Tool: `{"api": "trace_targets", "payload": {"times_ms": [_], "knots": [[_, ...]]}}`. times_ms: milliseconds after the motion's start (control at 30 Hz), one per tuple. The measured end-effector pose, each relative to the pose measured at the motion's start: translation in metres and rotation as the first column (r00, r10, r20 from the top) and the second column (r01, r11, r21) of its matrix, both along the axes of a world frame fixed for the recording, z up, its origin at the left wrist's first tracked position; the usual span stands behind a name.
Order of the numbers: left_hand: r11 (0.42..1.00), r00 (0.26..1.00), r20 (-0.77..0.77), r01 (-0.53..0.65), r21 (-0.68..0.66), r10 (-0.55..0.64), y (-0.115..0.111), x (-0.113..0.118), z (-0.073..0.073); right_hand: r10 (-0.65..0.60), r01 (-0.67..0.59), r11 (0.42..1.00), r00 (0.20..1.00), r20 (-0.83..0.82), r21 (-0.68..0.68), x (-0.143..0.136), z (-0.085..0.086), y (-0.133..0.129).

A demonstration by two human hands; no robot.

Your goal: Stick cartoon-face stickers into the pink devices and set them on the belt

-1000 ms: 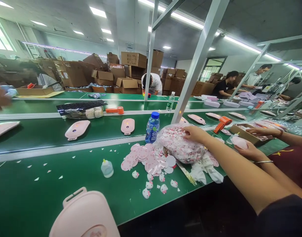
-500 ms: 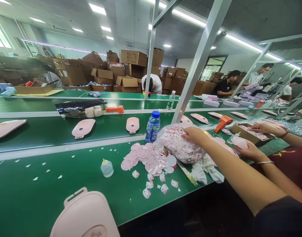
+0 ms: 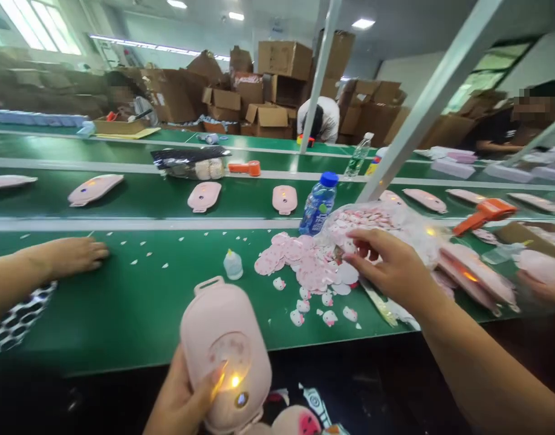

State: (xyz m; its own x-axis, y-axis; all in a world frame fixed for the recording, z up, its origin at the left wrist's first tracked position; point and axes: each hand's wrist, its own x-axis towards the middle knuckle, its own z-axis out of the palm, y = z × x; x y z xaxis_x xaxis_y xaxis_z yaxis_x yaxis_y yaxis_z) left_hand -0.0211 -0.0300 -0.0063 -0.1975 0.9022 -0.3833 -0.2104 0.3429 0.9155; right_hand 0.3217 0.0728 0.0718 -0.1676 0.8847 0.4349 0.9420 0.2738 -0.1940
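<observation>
In my left hand (image 3: 187, 393) is a pale pink rounded device (image 3: 230, 320) with a lit orange light and a round recess, my thumb across its face. My right hand (image 3: 372, 257) hovers by the clear plastic bag (image 3: 395, 217) of small printed pieces, its thumb and fingers pinched; whatever lies between the fingertips is too small to name. Below the bag, pink patterned round discs (image 3: 300, 257) lie in a loose pile. Several white cat-face pieces (image 3: 329, 318) are scattered in front of them. A small translucent bottle with a yellow tip (image 3: 233, 264) stands left of the pile.
A blue-capped bottle (image 3: 320, 203) stands behind the discs, near a slanted metal post (image 3: 422, 115). Pink devices (image 3: 285, 199) line the green belt (image 3: 155, 205). Another person's hand (image 3: 75, 260) rests at left; a co-worker's hand (image 3: 547, 287) holds a pink item at right.
The view has swung right and down. My left hand has come into view holding the pink device. My right hand has lifted off the bag. Another person's arm now shows at left.
</observation>
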Motion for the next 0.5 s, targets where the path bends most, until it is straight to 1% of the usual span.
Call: {"api": "trace_targets", "payload": {"times_ms": [33,67,100,133,233,367,433,500], "knots": [[1.000,0.999,0.041,0.009,0.006,-0.010,0.000,0.004,0.001,0.040,-0.040,0.999,0.999,-0.010,0.009,-0.009,-0.002,-0.003],[1.000,0.997,0.075,0.020,0.013,-0.021,0.000,0.007,0.004,0.052,-0.052,0.998,0.999,-0.014,0.020,-0.014,-0.004,-0.003],[0.999,0.995,0.093,0.030,0.017,-0.031,0.000,0.009,0.006,0.036,-0.035,0.999,0.999,-0.012,0.032,-0.015,-0.007,0.001],[0.999,0.994,0.101,0.035,0.016,-0.036,0.000,0.011,0.008,-0.007,0.007,0.999,1.000,-0.007,0.041,-0.012,-0.010,0.008],[0.999,0.994,0.101,0.041,-0.026,-0.038,-0.002,0.009,0.011,-0.185,0.184,0.982,0.983,0.012,0.051,0.015,-0.016,0.032],[0.999,0.995,0.095,0.015,-0.049,-0.010,-0.001,0.002,0.002,-0.400,0.399,0.917,0.916,0.029,0.024,0.061,-0.017,0.053],[0.999,0.994,0.107,0.005,-0.046,0.000,0.000,0.002,-0.001,-0.466,0.467,0.884,0.884,0.032,-0.033,0.080,-0.017,0.060],[0.999,0.993,0.118,0.011,-0.053,-0.005,0.001,0.002,-0.001,-0.502,0.503,0.859,0.864,0.034,-0.100,0.095,-0.018,0.065]]}}
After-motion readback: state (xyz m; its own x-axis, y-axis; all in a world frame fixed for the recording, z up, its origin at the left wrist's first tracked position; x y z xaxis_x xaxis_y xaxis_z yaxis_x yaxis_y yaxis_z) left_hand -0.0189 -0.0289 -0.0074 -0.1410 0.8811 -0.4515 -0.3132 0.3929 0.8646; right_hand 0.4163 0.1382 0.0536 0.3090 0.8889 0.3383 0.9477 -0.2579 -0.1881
